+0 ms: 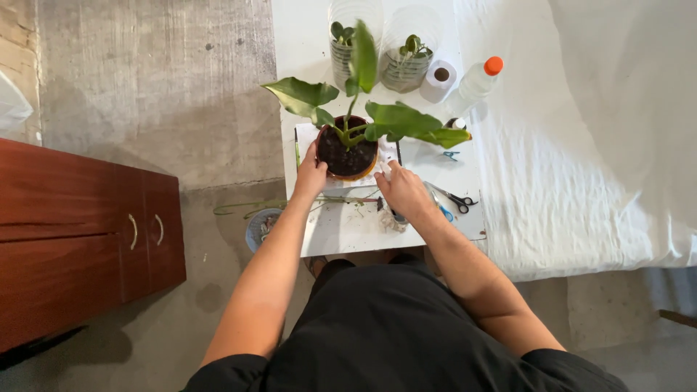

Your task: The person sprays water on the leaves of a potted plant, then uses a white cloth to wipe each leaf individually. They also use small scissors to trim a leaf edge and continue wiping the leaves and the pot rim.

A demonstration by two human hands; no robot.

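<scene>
Two hands work at a potted plant (347, 149) in the upper middle of the frame, on a small white worktop (348, 229). The left hand (311, 176) rests against the left side of the brown pot, fingers flat on its rim and wall. The right hand (404, 190) lies just to the right of the pot, fingers curled around a small pale thing; what that thing is cannot be told. The hands are apart, one on each side of the pot.

The plant has dark soil and several broad green leaves that spread left, up and right. The pot stands on a sheet of white paper (308, 134) that shows at its left edge. Near the right hand, toward the right of the worktop, lie black-handled scissors (457, 199). Thin green stems (250, 207) lie along the worktop's front left and hang off its left edge.

At the top of the frame, behind the plant, stand two clear jars (404, 69) holding small green plants. Just to their right is a roll of white paper (439, 78), and beside that a clear bottle with an orange cap (475, 81). A white cloth (581, 145) covers the surface to the right.

Below the worktop's left edge a round blue bowl (258, 226) sits on the concrete floor. A dark red-brown cabinet (80, 232) with two metal handles fills the left of the frame.
</scene>
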